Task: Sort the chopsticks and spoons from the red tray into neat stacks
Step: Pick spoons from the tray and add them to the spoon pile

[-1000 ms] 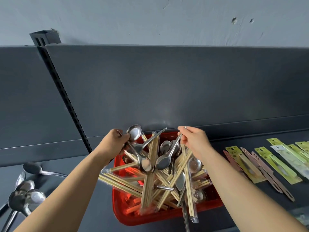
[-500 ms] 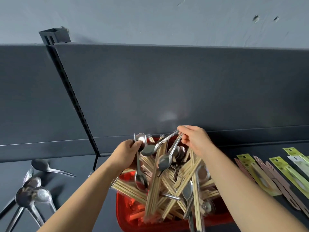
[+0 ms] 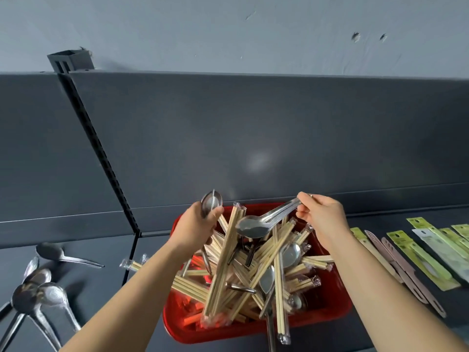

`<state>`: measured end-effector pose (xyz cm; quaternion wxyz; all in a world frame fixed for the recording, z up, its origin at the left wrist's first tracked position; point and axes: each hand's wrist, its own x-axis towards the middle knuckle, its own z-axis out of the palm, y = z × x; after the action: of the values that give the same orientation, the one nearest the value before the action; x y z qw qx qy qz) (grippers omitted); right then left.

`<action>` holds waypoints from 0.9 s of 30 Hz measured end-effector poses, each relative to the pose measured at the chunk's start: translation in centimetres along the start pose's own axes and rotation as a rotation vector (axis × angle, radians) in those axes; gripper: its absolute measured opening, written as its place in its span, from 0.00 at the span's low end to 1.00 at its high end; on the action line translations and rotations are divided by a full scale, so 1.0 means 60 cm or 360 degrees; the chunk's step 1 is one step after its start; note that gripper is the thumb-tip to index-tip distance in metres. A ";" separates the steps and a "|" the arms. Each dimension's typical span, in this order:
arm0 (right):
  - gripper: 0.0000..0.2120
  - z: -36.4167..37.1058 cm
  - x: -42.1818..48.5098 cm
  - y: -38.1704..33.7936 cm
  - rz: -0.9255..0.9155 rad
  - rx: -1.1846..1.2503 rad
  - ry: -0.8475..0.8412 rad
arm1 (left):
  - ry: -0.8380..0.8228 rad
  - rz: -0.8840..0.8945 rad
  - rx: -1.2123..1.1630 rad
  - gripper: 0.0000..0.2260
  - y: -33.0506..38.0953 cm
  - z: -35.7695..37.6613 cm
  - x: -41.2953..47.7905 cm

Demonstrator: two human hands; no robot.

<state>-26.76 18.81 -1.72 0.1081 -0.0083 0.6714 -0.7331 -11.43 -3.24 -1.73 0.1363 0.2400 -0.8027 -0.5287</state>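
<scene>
Chopsticks (image 3: 223, 262), pale wood and mostly in clear wrappers, lie heaped and criss-crossed with metal spoons (image 3: 290, 251) in the red tray (image 3: 330, 311), which sits on a dark grey shelf (image 3: 101, 288) directly before the person. Several bundles stick out over the tray's rim on the left and at the near edge. The left hand (image 3: 195, 229) is raised over the tray's far-left corner; its grip is closed round the handle of an upright spoon (image 3: 211, 205), whose bowl stands above the fist. Whether that fist holds more than one spoon cannot be determined. The right hand (image 3: 322, 219) is raised over the tray's far-right side, thumb and fingertips pinching the handle ends of nested spoons (image 3: 250, 227); their bowls slope down to the left and hang above the heap, clear of it. The two hands are apart, with the tray's contents between and below them. On the shelf well to the left of the tray lies a loose cluster of sorted spoons (image 3: 38, 293), handles fanned in different directions. To the right of the tray, packaged utensils (image 3: 418, 257) on green and pink cards lie in a row. A dark back panel (image 3: 253, 135) rises behind the shelf, split by a slotted upright (image 3: 101, 153), with a pale wall (image 3: 228, 26) above.
</scene>
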 end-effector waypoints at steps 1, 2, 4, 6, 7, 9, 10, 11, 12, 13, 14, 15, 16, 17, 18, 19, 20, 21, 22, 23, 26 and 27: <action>0.03 0.006 -0.003 -0.004 -0.0008 -0.0007 -0.0028 | 0.0033 0.0033 -0.0033 0.13 0.010 -0.012 -0.003; 0.04 0.015 -0.006 -0.008 -0.0017 -0.0018 -0.0062 | 0.0059 0.0068 -0.0055 0.14 0.019 -0.027 -0.006; 0.04 0.043 -0.014 -0.019 -0.0045 -0.0047 -0.0151 | 0.0124 0.0113 -0.0093 0.15 0.034 -0.061 -0.017; 0.06 0.083 -0.023 -0.028 -0.0084 -0.0078 -0.0269 | 0.0210 0.0122 -0.0116 0.16 0.038 -0.099 -0.033; 0.08 0.106 -0.030 -0.030 -0.0098 -0.0108 -0.0338 | 0.0251 0.0118 -0.0138 0.16 0.035 -0.119 -0.044; 0.10 0.157 -0.049 -0.032 -0.0117 -0.0190 -0.0474 | 0.0329 0.0079 -0.0251 0.15 0.022 -0.156 -0.071; 0.10 0.185 -0.062 -0.030 -0.0131 -0.0215 -0.0534 | 0.0367 0.0054 -0.0312 0.14 0.012 -0.175 -0.085; 0.10 0.213 -0.077 -0.027 -0.0142 -0.0230 -0.0591 | 0.0407 0.0026 -0.0355 0.13 0.001 -0.194 -0.099; 0.10 0.241 -0.094 -0.021 -0.0147 -0.0245 -0.0647 | 0.0446 -0.0003 -0.0377 0.13 -0.013 -0.214 -0.114; 0.10 0.269 -0.113 -0.014 -0.0149 -0.0262 -0.0704 | 0.0481 -0.0027 -0.0389 0.12 -0.028 -0.235 -0.127; 0.11 0.297 -0.132 -0.007 -0.0151 -0.0282 -0.0757 | 0.0518 -0.0050 -0.0402 0.12 -0.045 -0.258 -0.140; 0.11 0.323 -0.150 0.001 -0.0154 -0.0305 -0.0803 | 0.0555 -0.0073 -0.0418 0.12 -0.062 -0.281 -0.152; 0.11 0.349 -0.167 0.010 -0.0156 -0.0331 -0.0839 | 0.0589 -0.0100 -0.0428 0.12 -0.080 -0.304 -0.162; 0.11 0.374 -0.184 0.019 -0.0160 -0.0362 -0.0865 | 0.0615 -0.0137 -0.0427 0.13 -0.100 -0.329 -0.171; 0.12 0.401 -0.200 0.030 -0.0162 -0.0404 -0.0885 | 0.0631 -0.0183 -0.0427 0.14 -0.121 -0.354 -0.178; 0.12 0.426 -0.216 0.042 -0.0162 -0.0449 -0.0899 | 0.0639 -0.0233 -0.0434 0.15 -0.143 -0.379 -0.184; 0.13 0.452 -0.232 0.056 -0.0160 -0.0492 -0.0911 | 0.0643 -0.0278 -0.0437 0.15 -0.166 -0.402 -0.189; 0.15 0.476 -0.248 0.072 -0.0155 -0.0538 -0.0920 | 0.0648 -0.0316 -0.0429 0.15 -0.189 -0.424 -0.191; 0.15 0.500 -0.262 0.088 -0.0140 -0.0584 -0.0926 | 0.0651 -0.0343 -0.0422 0.14 -0.209 -0.445 -0.192; 0.15 0.521 -0.275 0.104 -0.0112 -0.0629 -0.0933 | 0.0639 -0.0362 -0.0433 0.15 -0.229 -0.462 -0.191; 0.18 0.579 -0.300 0.157 -0.0035 -0.0788 -0.0944 | 0.0507 -0.0438 -0.0458 0.15 -0.286 -0.502 -0.182; 0.18 0.582 -0.300 0.167 -0.0011 -0.0842 -0.0947 | 0.0456 -0.0456 -0.0434 0.14 -0.296 -0.502 -0.177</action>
<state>-2.21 -13.23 -5.79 0.2895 -0.2502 0.7763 -0.5009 16.10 -27.00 -5.44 0.2035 0.4033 -0.6541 -0.6067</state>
